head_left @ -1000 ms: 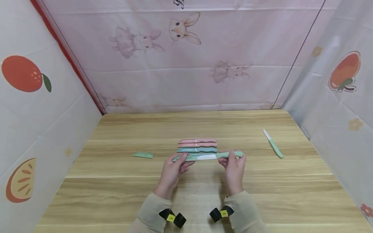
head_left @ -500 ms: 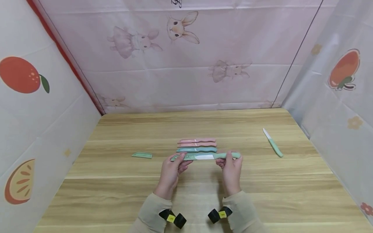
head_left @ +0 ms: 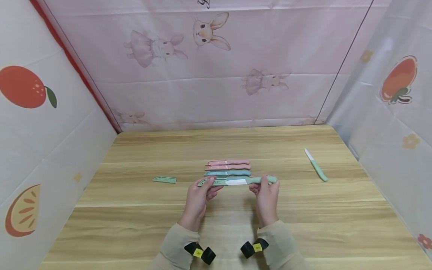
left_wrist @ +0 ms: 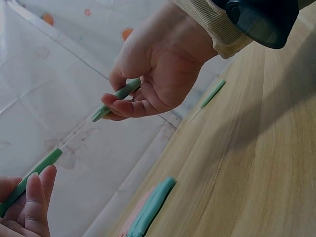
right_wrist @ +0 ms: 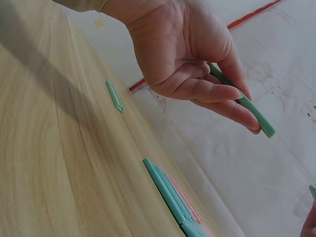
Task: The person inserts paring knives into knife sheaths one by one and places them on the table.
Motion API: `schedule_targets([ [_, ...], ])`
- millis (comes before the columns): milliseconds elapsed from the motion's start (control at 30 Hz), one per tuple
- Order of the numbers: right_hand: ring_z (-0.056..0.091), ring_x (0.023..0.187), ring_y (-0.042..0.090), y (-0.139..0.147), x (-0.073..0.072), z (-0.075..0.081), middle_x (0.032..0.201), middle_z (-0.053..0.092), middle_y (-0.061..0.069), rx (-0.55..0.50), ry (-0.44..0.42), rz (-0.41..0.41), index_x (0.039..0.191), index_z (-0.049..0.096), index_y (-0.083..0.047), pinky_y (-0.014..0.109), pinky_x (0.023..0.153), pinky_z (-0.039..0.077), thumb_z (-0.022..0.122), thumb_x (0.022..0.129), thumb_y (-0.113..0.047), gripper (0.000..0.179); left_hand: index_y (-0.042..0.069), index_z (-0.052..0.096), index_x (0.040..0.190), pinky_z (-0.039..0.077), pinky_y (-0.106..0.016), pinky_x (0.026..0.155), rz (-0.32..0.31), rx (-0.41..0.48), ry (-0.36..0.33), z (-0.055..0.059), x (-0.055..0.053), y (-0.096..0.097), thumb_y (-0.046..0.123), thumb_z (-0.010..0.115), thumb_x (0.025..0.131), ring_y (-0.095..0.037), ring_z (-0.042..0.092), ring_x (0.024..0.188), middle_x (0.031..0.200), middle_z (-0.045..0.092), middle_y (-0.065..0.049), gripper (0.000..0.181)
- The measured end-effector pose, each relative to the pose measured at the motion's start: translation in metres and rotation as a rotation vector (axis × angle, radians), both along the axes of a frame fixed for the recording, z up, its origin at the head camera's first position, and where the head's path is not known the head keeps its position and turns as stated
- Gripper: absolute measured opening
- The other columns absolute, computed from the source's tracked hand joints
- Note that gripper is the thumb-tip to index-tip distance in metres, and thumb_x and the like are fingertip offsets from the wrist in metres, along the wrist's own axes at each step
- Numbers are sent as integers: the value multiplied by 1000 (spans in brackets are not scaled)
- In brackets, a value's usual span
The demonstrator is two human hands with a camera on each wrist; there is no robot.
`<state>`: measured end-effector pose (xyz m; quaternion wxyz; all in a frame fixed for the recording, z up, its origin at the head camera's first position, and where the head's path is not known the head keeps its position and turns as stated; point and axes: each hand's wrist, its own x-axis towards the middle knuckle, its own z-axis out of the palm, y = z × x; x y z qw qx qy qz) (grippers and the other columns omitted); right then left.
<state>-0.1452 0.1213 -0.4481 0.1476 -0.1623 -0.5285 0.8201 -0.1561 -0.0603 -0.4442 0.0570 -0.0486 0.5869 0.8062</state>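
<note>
Near the middle of the table in the head view, my left hand [head_left: 196,202] pinches a green blade sheath [head_left: 212,182] between thumb and fingers. My right hand [head_left: 268,202] grips the light green handle of a paring knife [head_left: 253,180]. Its white blade [head_left: 237,182] points left, with the tip end inside the sheath and the part near the handle bare. Both wrist views show the knife and sheath held up off the table. Just behind them lie sheathed knives in a row: two pink [head_left: 236,162] and a teal one [head_left: 237,173]; another teal one is partly hidden.
A loose green sheath [head_left: 164,180] lies on the table to the left. An unsheathed green-handled knife [head_left: 317,168] lies at the right, blade pointing away from me. Printed cloth walls [head_left: 216,93] stand round the table's back and sides.
My right hand has shifted slightly left with the knife, a little nearer my left hand. The left hand with the sheath has barely moved. The head view has shifted slightly.
</note>
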Motion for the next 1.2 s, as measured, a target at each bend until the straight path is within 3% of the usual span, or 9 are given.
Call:
schedule_targets([
  [233,55,62,7,0,0,-1,89,61,8,-8,8,11,102,28,-8,19,61,52,34,102,-18,11,-12,54,113,54,-18,60,1,20,7,0,-1,3,13,55,95,-12,68,73,87,70,-14,31],
  [800,55,58,7,-4,-1,-1,83,62,4,-60,15,23,100,27,-9,18,58,51,32,102,-13,7,-11,54,113,54,-18,60,21,18,7,-2,1,6,14,57,94,-20,69,80,90,69,-17,31],
  [1200,55,56,7,-8,-1,-3,75,57,4,-68,12,8,99,27,-8,18,56,51,34,102,-13,9,-12,55,112,54,-18,60,37,21,4,-1,2,7,14,57,94,-13,68,73,87,70,-14,32],
])
